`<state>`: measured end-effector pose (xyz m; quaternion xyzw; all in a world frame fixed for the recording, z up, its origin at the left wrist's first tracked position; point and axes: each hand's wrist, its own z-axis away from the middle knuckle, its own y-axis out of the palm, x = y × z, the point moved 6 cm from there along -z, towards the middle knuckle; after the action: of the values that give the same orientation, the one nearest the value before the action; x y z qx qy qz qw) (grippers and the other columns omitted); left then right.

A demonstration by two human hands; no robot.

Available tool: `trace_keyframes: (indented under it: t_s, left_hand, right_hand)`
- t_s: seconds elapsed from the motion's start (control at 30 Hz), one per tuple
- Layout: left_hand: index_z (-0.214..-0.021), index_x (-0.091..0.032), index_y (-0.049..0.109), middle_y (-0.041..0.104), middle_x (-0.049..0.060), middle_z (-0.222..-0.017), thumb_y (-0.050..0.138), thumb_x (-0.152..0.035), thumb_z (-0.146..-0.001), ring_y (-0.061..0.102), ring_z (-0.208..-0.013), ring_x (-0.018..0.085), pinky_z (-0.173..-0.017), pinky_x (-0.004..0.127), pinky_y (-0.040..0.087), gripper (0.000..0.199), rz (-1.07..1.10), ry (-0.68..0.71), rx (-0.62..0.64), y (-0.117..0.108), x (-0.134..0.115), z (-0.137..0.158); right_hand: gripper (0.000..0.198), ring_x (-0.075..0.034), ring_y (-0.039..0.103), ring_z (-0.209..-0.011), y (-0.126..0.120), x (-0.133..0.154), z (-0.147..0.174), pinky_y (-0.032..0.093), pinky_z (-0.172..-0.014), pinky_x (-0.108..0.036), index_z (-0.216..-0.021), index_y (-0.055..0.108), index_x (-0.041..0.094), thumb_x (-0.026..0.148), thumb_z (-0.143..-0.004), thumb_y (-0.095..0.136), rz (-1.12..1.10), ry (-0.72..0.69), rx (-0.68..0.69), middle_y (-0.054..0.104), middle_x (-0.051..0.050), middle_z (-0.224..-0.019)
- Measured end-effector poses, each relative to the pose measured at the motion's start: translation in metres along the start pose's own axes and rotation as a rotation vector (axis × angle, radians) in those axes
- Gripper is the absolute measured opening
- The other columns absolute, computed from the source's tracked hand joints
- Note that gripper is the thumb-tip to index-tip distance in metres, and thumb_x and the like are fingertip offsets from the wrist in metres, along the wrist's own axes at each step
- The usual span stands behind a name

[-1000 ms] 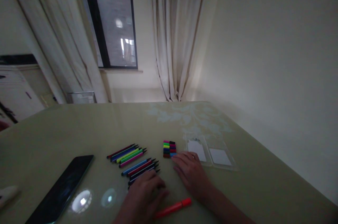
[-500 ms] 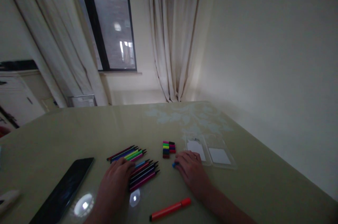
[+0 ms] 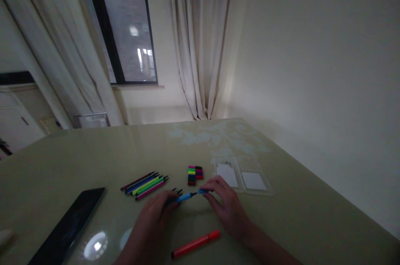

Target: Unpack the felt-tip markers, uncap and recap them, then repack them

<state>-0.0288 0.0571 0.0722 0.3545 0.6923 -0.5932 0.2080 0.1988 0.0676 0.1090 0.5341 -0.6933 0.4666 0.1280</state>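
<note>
Blue pen (image 3: pixel 185 197) has come up out of its row since a sec ago, & it's now in my L hand (image 3: pixel 156 211). That hand was lying on the pens before; now its fingers grip the pen, w/ the dark tip poking out to the R. My R hand (image 3: pixel 229 206) pinches the small blue cap (image 3: pixel 202 191) btwn thumb & finger. Cap & pen tip are v. close, nearly in line, but a tiny gap shows, so the cap isn't on yet. Both are in front of me, nr the middle of the table (image 3: pixel 103 161).

Red pen (image 3: pixel 195 244) lies by itself, nr me, w/ its red cap on. Five or so pens w/ bare tips (image 3: pixel 145 186) lie side by side past my L hand. More dark tips (image 3: pixel 178 191) peek out behind that hand; can't tell how many pens bc it hides them. Other caps (image 3: pixel 195 175) sit in two neat lines just past my R fingers. Clear case (image 3: pixel 259 193) lies flat to the R, w/ two white cards (image 3: pixel 253 180) in it. Big black phone (image 3: pixel 68 225) is over on the L.
</note>
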Motion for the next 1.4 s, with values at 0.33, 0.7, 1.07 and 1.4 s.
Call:
trace_keyframes:
  t_s: [0.33,0.7,1.07,1.4]
  left_hand:
    - [-0.104,-0.028,0.075,0.080,0.004,-0.100,0.059,-0.030,-0.094,0.075,-0.092,0.022,-0.084,0.030,0.059,0.019,0.049,0.110,0.025,0.004,-0.012,0.003]
    - [-0.106,-0.030,0.078,0.081,0.002,-0.093,0.059,-0.041,-0.100,0.076,-0.083,0.018,-0.076,0.024,0.058,0.023,0.064,0.184,0.021,0.007,-0.034,0.009]
    - [-0.092,-0.026,0.073,0.075,0.002,-0.093,0.069,-0.025,-0.086,0.069,-0.091,0.021,-0.089,0.032,0.052,0.007,-0.110,0.177,0.271,0.029,-0.034,0.021]
    - [-0.104,-0.025,0.078,0.073,0.009,-0.113,0.045,-0.028,-0.099,0.066,-0.110,0.028,-0.098,0.042,0.049,0.033,-0.333,-0.141,-0.002,-0.033,0.018,0.000]
  right_hand:
    - [0.017,-0.018,0.072,-0.092,0.004,0.008,0.002,0.058,-0.084,-0.030,-0.107,0.078,0.026,0.033,-0.101,0.063,-0.146,-0.056,0.031,0.074,-0.005,-0.098]
    - [0.022,-0.018,0.072,-0.081,0.006,0.000,0.000,0.055,-0.076,-0.029,-0.093,0.078,0.022,0.040,-0.099,0.066,-0.176,0.025,0.039,0.077,-0.004,-0.086]
    - [0.041,-0.027,0.055,-0.134,0.030,-0.028,-0.003,0.035,-0.112,-0.048,-0.143,0.056,0.024,0.025,-0.102,0.055,0.540,0.044,0.247,0.063,-0.008,-0.145]
    - [0.011,-0.030,0.060,-0.123,0.020,-0.035,-0.004,0.036,-0.106,-0.051,-0.103,0.071,0.026,0.020,-0.099,0.062,0.536,0.145,0.161,0.070,-0.006,-0.128]
